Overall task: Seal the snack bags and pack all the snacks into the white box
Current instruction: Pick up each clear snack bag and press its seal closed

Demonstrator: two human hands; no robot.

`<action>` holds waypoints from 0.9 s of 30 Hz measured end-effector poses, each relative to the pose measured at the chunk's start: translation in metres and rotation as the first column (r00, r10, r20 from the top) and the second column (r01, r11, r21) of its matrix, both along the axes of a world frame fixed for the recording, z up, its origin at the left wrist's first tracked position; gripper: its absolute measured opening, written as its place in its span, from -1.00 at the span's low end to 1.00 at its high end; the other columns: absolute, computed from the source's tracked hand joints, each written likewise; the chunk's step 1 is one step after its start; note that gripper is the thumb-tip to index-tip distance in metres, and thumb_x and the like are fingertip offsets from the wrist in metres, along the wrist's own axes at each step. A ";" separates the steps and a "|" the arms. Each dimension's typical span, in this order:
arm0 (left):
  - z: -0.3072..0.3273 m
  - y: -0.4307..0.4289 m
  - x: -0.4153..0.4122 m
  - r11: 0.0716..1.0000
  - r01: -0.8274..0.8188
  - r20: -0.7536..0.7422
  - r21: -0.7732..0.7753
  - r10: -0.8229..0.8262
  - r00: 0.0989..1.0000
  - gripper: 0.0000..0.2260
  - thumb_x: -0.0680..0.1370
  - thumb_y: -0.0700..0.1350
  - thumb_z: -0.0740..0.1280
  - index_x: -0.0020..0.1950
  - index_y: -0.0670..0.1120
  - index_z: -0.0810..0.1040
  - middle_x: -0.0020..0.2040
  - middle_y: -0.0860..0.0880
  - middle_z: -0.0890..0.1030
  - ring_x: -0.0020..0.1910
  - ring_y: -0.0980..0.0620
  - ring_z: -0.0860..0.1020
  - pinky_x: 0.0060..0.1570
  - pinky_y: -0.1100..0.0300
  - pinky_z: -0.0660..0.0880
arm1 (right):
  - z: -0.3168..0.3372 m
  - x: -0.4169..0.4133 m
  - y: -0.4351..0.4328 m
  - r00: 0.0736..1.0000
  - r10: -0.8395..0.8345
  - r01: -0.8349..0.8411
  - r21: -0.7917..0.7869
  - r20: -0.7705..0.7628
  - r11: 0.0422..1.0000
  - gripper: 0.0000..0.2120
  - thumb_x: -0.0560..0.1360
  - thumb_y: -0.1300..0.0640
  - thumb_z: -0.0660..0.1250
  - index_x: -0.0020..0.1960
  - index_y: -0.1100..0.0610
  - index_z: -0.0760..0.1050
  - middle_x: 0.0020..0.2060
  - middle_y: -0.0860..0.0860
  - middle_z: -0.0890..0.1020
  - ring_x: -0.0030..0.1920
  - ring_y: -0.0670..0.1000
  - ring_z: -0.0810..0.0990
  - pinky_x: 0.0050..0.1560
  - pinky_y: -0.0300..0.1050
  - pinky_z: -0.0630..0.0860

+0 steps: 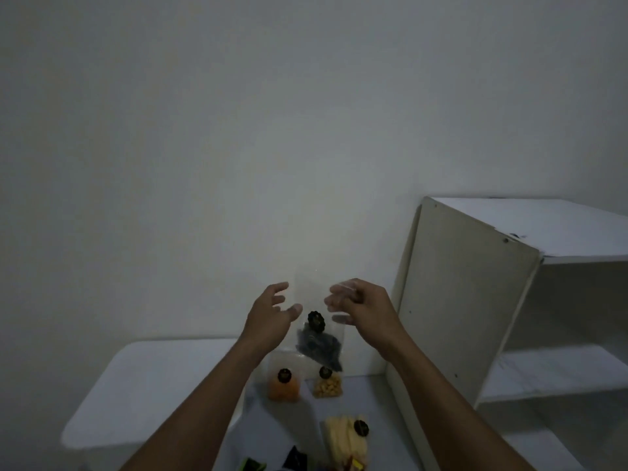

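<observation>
A clear snack bag (319, 345) with dark pieces and a black round sticker hangs in the air between my hands. My right hand (360, 307) pinches its upper right edge with curled fingers. My left hand (272, 314) is spread beside the bag's left edge, thumb close to the plastic; I cannot tell whether it touches. Below stand a bag of orange snacks (283, 385) and a bag of pale round snacks (328, 385). A bag of pale sticks (345, 436) lies nearer me. The white box (136, 379) with rounded corners sits at the left.
A white open shelf unit (475, 300) stands close on the right, its side panel facing the bags. Small dark and green packets (294, 460) lie at the bottom edge. A plain wall fills the background. The light is dim.
</observation>
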State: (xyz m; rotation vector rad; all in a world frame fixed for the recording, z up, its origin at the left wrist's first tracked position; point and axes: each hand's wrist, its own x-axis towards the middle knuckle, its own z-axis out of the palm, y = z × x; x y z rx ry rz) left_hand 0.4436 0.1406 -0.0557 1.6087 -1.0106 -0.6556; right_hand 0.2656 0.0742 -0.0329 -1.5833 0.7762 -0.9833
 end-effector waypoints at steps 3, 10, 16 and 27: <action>-0.033 -0.002 0.000 0.981 0.171 -0.129 0.096 -0.158 0.979 -0.70 0.58 -0.10 0.37 0.30 0.05 0.52 0.17 0.01 0.58 0.21 -0.01 0.54 0.05 0.09 0.47 | -0.015 -0.003 -0.009 1.000 0.021 -0.020 0.068 -0.012 0.997 -0.90 0.52 0.33 0.39 0.02 0.23 0.60 -0.11 0.17 0.73 -0.08 0.10 0.71 0.00 0.04 0.66; -0.096 -0.018 0.002 0.999 -0.023 -0.234 0.043 0.032 0.972 -0.95 0.56 -0.26 0.37 0.00 -0.22 0.59 -0.08 -0.18 0.66 -0.09 -0.10 0.65 -0.32 0.21 0.61 | -0.081 0.009 -0.036 0.990 -0.051 0.065 0.106 -0.130 0.992 -0.86 0.55 0.07 0.40 0.06 0.11 0.60 -0.06 0.05 0.72 -0.01 -0.01 0.69 0.00 -0.04 0.63; -0.181 -0.039 0.015 0.970 -0.194 -0.059 0.146 0.204 0.977 -0.96 0.54 -0.13 0.40 -0.08 0.01 0.63 -0.13 0.00 0.69 -0.09 0.01 0.65 -0.09 -0.01 0.64 | -0.192 0.042 -0.061 0.930 0.007 0.069 0.194 -0.367 0.979 -0.89 0.59 0.13 0.33 0.11 0.06 0.56 -0.14 0.00 0.59 -0.20 -0.08 0.55 -0.18 -0.17 0.49; -0.299 -0.085 0.023 0.811 -0.482 0.049 0.332 0.496 0.867 -0.89 0.55 -0.19 0.34 -0.06 0.00 0.61 -0.02 -0.11 0.69 -0.07 -0.10 0.61 -0.03 0.07 0.59 | -0.323 0.089 -0.091 0.871 -0.079 0.233 0.264 -0.485 0.936 -0.91 0.60 0.19 0.26 0.10 0.10 0.46 -0.12 0.00 0.58 -0.15 -0.07 0.56 -0.30 -0.27 0.42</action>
